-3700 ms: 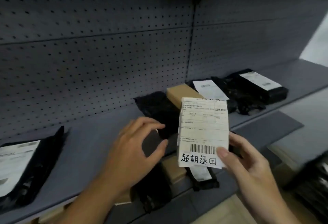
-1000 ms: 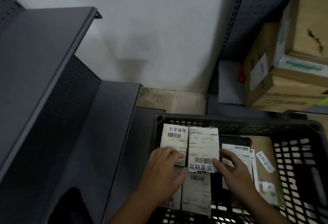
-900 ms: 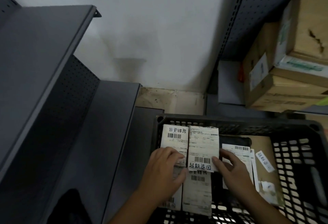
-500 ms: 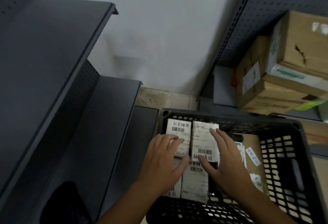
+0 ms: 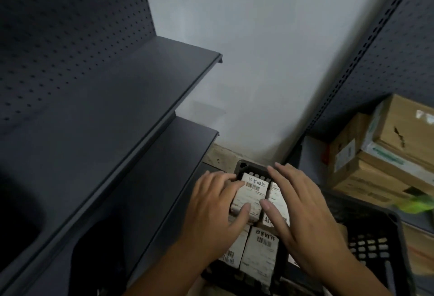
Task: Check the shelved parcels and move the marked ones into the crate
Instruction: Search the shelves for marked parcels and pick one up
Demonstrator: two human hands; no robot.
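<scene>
A black slatted crate stands on the floor at the lower right. Several small parcels with white labels and handwritten marks lie packed inside it. My left hand lies on the far-left parcel, thumb on the label, fingers along its left edge. My right hand hovers over the parcel just set down, fingers straight and spread, covering most of it. Another marked parcel lies nearer to me. Both hands hide much of the crate's inside.
Dark grey metal shelves with a pegboard back run along the left, their edges close to the crate. Stacked cardboard boxes sit on a rack at the right. A pale wall is behind.
The marked parcel went from the shelf into the crate beside the others. My right hand has let go of it and now spreads flat above it. The view has tilted upward.
</scene>
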